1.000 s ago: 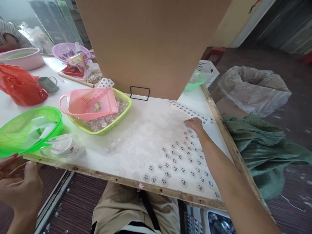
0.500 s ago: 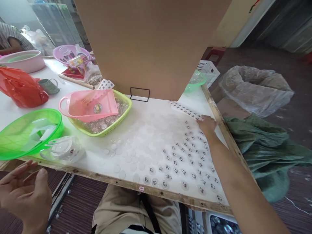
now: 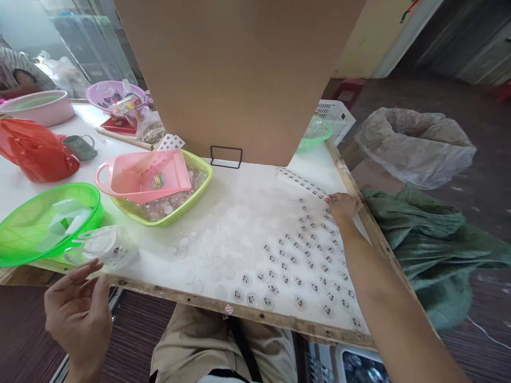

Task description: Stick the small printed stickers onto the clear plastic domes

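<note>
At the right of the table, my right hand (image 3: pixel 344 206) has its fingertips closed at the near end of a white strip of panda-face stickers (image 3: pixel 302 182), which lies slantwise on the tabletop. Rows of small clear discs bearing panda stickers (image 3: pixel 298 280) spread below and left of that hand. Further left lie plain clear discs (image 3: pixel 217 260), faint against the white surface. My left hand (image 3: pixel 82 314) hovers at the front edge, fingers apart and nothing in it. Just beyond its fingertips sits a clear plastic bag with white contents (image 3: pixel 107 247).
A pink scoop tray (image 3: pixel 149 175) rests in a yellow-green basket (image 3: pixel 205 183) of clear pieces. Left are a green basket (image 3: pixel 93 218), red bag (image 3: pixel 40 154) and grey mug (image 3: pixel 82 147). A tall cardboard sheet (image 3: pixel 239 80) stands behind; a plastic-lined bin (image 3: pixel 415 149) is right.
My left hand has moved right and up toward the clear bag, its fingers drawing closer together. My right hand stays by the sticker strip's end. The view has shifted slightly.
</note>
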Demonstrator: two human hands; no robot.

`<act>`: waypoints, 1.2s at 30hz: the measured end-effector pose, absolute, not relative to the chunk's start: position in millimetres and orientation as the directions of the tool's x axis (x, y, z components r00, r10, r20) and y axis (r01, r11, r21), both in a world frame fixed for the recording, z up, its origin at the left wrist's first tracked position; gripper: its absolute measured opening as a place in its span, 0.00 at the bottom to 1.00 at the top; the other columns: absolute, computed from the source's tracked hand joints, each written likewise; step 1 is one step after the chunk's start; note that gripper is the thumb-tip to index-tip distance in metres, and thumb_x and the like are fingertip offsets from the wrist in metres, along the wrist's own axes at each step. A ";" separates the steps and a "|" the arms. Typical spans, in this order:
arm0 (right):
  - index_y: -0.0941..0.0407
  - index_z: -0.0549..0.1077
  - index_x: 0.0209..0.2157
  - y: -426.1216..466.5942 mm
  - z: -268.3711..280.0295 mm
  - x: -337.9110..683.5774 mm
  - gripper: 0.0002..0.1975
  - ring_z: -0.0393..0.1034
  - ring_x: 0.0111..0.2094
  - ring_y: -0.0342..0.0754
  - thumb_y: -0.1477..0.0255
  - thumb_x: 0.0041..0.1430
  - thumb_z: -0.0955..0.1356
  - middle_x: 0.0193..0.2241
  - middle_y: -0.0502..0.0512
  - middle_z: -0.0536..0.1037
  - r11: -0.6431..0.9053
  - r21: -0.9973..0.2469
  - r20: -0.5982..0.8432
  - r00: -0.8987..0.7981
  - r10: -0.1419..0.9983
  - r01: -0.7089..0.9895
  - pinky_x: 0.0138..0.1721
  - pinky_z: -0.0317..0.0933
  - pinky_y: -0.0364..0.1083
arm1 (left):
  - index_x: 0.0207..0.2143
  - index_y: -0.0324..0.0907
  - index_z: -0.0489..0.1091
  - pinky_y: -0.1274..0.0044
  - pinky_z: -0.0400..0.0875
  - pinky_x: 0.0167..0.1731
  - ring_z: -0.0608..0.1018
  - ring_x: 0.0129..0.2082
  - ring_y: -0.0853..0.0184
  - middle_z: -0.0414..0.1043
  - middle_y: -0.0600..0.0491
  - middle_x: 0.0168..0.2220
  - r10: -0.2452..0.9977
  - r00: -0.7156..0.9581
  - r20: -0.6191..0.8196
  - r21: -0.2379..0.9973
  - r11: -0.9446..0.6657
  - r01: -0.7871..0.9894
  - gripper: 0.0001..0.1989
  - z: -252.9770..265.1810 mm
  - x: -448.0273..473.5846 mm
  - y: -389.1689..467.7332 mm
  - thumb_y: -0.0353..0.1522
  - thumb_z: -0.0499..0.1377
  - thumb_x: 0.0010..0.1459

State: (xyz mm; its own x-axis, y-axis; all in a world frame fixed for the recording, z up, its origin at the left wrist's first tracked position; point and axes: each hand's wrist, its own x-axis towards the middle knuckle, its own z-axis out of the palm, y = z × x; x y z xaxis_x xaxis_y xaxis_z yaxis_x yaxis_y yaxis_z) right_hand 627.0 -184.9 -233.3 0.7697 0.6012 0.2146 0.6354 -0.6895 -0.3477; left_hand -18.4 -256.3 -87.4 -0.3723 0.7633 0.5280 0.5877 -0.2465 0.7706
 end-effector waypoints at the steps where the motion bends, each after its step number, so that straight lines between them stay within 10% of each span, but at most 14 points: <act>1: 0.58 0.78 0.33 -184.4 -232.8 626.5 0.09 0.66 0.45 0.58 0.68 0.57 0.68 0.43 0.63 0.78 -0.693 -0.358 0.225 0.778 0.586 0.626 0.50 0.50 0.58 | 0.45 0.39 0.70 0.62 0.77 0.45 0.80 0.48 0.52 0.76 0.45 0.45 0.750 -0.396 0.530 0.792 -0.271 0.547 0.18 -90.2 -17.6 -256.1 0.35 0.66 0.52; 7: 0.59 0.79 0.37 -194.1 -228.4 611.8 0.13 0.64 0.48 0.58 0.68 0.62 0.64 0.44 0.65 0.78 -0.635 -0.433 0.367 0.769 0.524 0.639 0.49 0.50 0.58 | 0.46 0.41 0.70 0.67 0.76 0.45 0.79 0.48 0.56 0.76 0.47 0.47 0.779 -0.382 0.498 0.833 -0.306 0.462 0.19 -109.2 -9.9 -259.3 0.33 0.67 0.52; 16: 0.57 0.80 0.37 -242.0 -152.4 535.0 0.17 0.74 0.41 0.54 0.60 0.63 0.66 0.36 0.60 0.81 -0.035 -0.533 0.774 0.503 0.384 0.846 0.47 0.62 0.54 | 0.46 0.41 0.69 0.68 0.75 0.45 0.78 0.47 0.59 0.74 0.46 0.47 0.836 -0.011 0.549 0.770 -0.501 0.396 0.11 -106.0 63.6 -247.9 0.30 0.61 0.60; 21: 0.51 0.81 0.36 -278.2 -92.2 450.8 0.05 0.75 0.35 0.51 0.68 0.61 0.71 0.32 0.53 0.81 0.352 -0.581 0.742 0.299 0.601 0.734 0.41 0.67 0.51 | 0.62 0.46 0.59 0.61 0.68 0.57 0.68 0.60 0.55 0.64 0.43 0.61 0.807 0.377 0.455 0.782 -0.565 0.264 0.27 -89.2 119.4 -235.5 0.31 0.60 0.62; 28: 0.50 0.81 0.38 -285.9 -88.5 400.3 0.06 0.74 0.34 0.49 0.71 0.62 0.70 0.33 0.53 0.81 0.404 -0.803 0.538 0.243 0.807 0.438 0.34 0.67 0.48 | 0.59 0.47 0.64 0.69 0.68 0.51 0.74 0.49 0.60 0.73 0.47 0.48 0.734 0.672 0.093 0.992 -0.124 -0.001 0.24 -108.5 149.5 -246.0 0.37 0.63 0.62; 36: 0.50 0.79 0.37 -287.2 -89.2 355.4 0.04 0.72 0.34 0.47 0.72 0.60 0.72 0.32 0.52 0.78 0.387 -0.882 0.443 0.193 0.876 0.269 0.35 0.65 0.46 | 0.41 0.39 0.72 0.79 0.66 0.35 0.74 0.33 0.68 0.75 0.51 0.33 0.686 0.724 -0.068 0.939 0.289 -0.186 0.16 -112.2 101.7 -256.4 0.41 0.65 0.59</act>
